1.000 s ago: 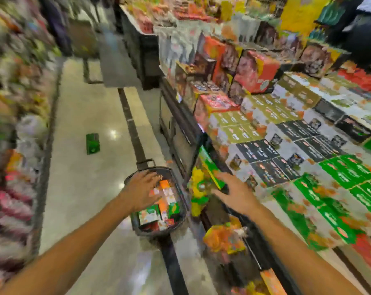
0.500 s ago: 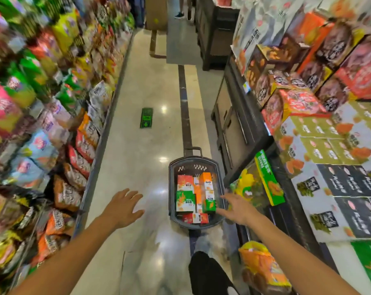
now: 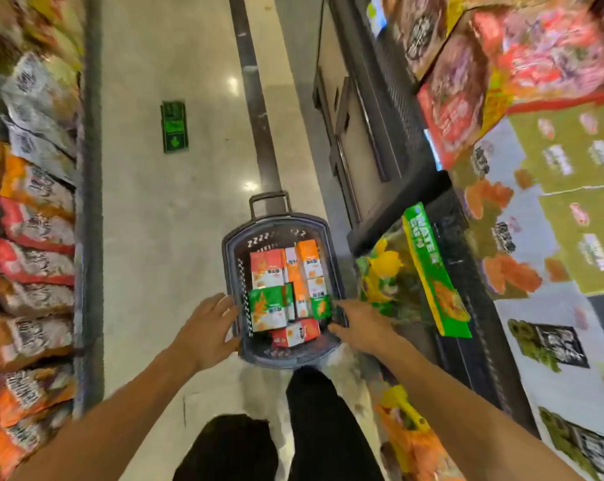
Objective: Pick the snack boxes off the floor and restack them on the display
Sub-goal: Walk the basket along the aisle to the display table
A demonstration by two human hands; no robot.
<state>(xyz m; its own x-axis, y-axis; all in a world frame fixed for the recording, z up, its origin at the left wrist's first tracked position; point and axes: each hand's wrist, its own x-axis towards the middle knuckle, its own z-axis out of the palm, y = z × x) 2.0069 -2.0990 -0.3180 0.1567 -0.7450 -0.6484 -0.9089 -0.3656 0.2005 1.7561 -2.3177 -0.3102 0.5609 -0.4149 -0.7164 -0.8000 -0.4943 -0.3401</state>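
Both hands [image 3: 206, 328] flanking basket [image 3: 232, 255], snack boxes [image 3: 269, 307] inside

Both arms outstretched — left grip [image 3: 206, 333], right grip [image 3: 361, 328] loose

You can read little: the green box edge [image 3: 432, 269] at the display's corner shows white lettering, partly "MATE"; the green floor sticker [image 3: 174, 127] bears an arrow. All other print is blurred.

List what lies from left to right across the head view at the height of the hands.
Snack bags → left hand → basket of boxes → right hand → green box → display.
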